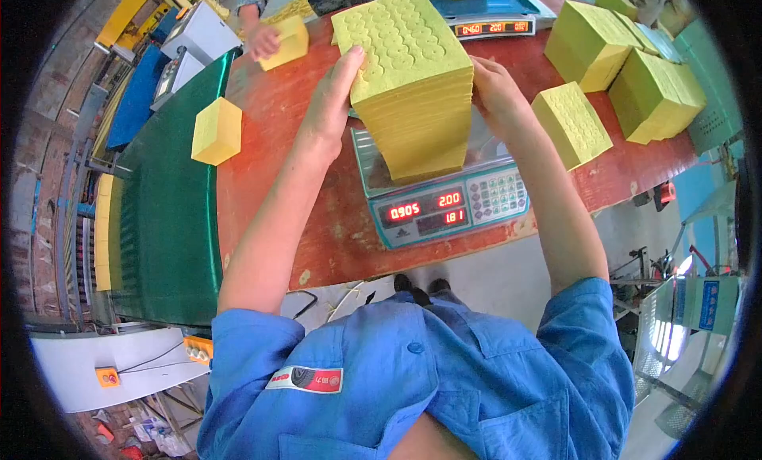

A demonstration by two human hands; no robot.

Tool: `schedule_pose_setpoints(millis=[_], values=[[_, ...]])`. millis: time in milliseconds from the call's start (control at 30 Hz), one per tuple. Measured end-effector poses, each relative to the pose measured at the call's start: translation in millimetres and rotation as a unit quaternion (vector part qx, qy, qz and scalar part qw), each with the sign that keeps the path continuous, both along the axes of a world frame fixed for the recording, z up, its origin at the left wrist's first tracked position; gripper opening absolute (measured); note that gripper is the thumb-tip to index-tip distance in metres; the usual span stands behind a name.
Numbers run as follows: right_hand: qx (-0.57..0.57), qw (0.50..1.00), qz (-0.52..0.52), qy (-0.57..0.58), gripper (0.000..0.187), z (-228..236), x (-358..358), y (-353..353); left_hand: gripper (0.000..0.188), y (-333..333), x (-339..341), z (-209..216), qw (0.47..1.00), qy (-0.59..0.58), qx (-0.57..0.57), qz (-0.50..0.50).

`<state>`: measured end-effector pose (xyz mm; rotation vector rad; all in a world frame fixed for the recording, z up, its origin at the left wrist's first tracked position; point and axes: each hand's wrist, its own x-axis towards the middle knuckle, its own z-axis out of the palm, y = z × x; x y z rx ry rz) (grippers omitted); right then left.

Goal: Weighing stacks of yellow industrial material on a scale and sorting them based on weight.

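A tall stack of yellow paper sheets (421,115), its top punched with rows of curved marks, stands on a digital weighing scale (444,210) whose red display is lit. Against the stack's left side, near its top, my left hand (337,95) presses with the thumb over the upper edge. My right hand (500,99) clasps the opposite side, its fingertips partly hidden behind the stack. The sheets flare wider toward the top, and the stack's far side cannot be seen.
Paper blocks (571,125) and larger stacks (655,95) sit on the red table (270,198) at right. A second scale (492,27) is at the back. Far left, another person's hand (263,43) touches a yellow block. One block (217,132) lies by the green conveyor belt (167,222).
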<state>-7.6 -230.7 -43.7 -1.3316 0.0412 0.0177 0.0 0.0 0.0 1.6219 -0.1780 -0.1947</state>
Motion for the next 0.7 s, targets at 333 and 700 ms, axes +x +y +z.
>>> schedule_pose_setpoints(millis=[333, 700], values=[[0.076, 0.995, -0.054, -0.032, 0.057, -48, -3, 2, 0.071, -19, -16, -41, 0.985, 0.020, -0.159, 0.067], [0.054, 0.994, -0.050, -0.082, 0.054, -41, -19, 29, 0.071, -38, -11, -75, 0.960, 0.028, -0.276, 0.045]])
